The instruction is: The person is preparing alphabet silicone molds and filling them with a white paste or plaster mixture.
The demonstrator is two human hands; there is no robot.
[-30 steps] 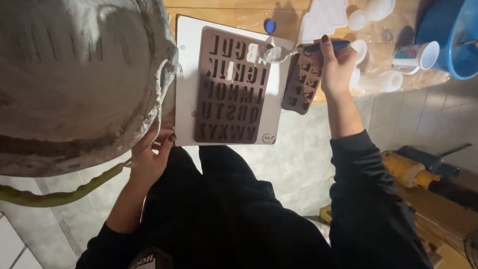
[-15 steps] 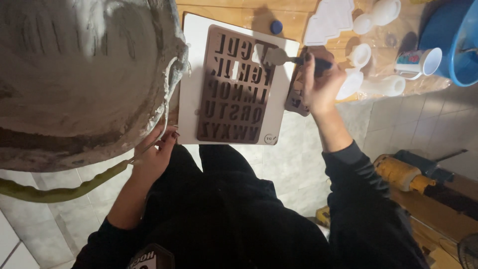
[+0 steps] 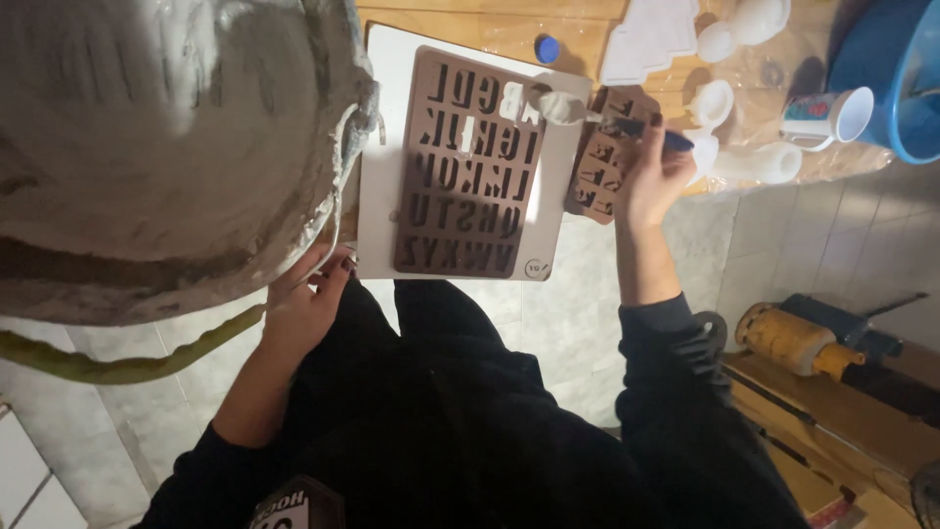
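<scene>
Single head-worn view, steeply downward, close over the wooden table (image 3: 470,24)

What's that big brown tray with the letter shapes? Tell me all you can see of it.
The brown letter mould looks like flexible silicone: a flat rectangle with rows of sunken alphabet cavities. It lies flat on a white board on the wooden table. A few cavities near the top hold pale mix. The right hand holds a loaded spoon over its top right corner; contact is unclear.
</scene>
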